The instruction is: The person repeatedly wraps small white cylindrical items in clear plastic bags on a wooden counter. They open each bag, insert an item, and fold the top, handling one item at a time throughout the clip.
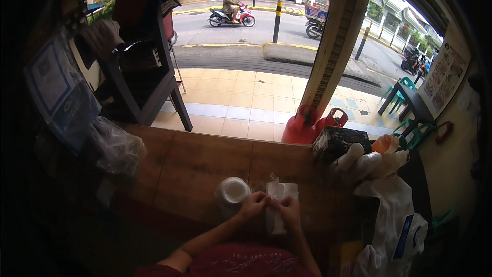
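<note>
Over the brown counter (pixel 200 161), my left hand (pixel 254 205) and my right hand (pixel 288 210) meet with fingertips pinched together. Between them is a thin white sheet that looks like tissue (pixel 279 191), showing above and below the fingers. A small, clear pronged tip, perhaps of a plastic fork (pixel 273 177), sticks up just beyond the fingertips; how it is held is hidden. Close by my left hand stands a stack of white foam bowls (pixel 236 191) in clear wrapping.
Right of my hands are wrapped bottles (pixel 368 164), a dark box (pixel 341 141) and white plastic bags (pixel 392 200). A clear plastic bag (pixel 120 146) lies at left. Red gas cylinders (pixel 300 125) stand past the counter's far edge, with a motorbike rider (pixel 230 10) on the street.
</note>
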`<state>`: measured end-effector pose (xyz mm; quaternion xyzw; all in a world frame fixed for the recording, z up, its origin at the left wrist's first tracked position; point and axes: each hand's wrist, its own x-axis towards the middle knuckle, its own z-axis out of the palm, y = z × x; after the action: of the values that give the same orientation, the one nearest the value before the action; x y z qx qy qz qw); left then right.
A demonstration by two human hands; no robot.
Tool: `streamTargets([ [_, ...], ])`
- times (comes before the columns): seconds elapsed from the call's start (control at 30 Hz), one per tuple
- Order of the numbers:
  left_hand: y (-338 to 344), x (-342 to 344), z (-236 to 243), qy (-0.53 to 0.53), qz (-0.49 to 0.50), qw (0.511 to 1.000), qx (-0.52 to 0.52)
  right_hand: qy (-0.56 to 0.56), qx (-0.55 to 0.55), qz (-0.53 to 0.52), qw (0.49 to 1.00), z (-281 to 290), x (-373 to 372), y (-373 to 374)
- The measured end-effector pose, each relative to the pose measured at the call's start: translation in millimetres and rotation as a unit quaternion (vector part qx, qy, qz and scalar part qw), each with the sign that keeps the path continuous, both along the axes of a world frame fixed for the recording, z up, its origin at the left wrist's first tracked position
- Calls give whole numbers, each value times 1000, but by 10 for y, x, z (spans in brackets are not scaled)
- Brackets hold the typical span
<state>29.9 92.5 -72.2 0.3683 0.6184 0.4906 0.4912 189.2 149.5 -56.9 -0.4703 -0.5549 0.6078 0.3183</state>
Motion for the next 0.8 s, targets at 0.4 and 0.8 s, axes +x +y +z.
streamTargets([
  [0.4,11,-159,-349,-716,49,697,-17,420,-363,-57,830,-815,413,296],
  [0.8,42,-106,345,562,-34,818,119,398,-189,-92,893,-290,437,183],
])
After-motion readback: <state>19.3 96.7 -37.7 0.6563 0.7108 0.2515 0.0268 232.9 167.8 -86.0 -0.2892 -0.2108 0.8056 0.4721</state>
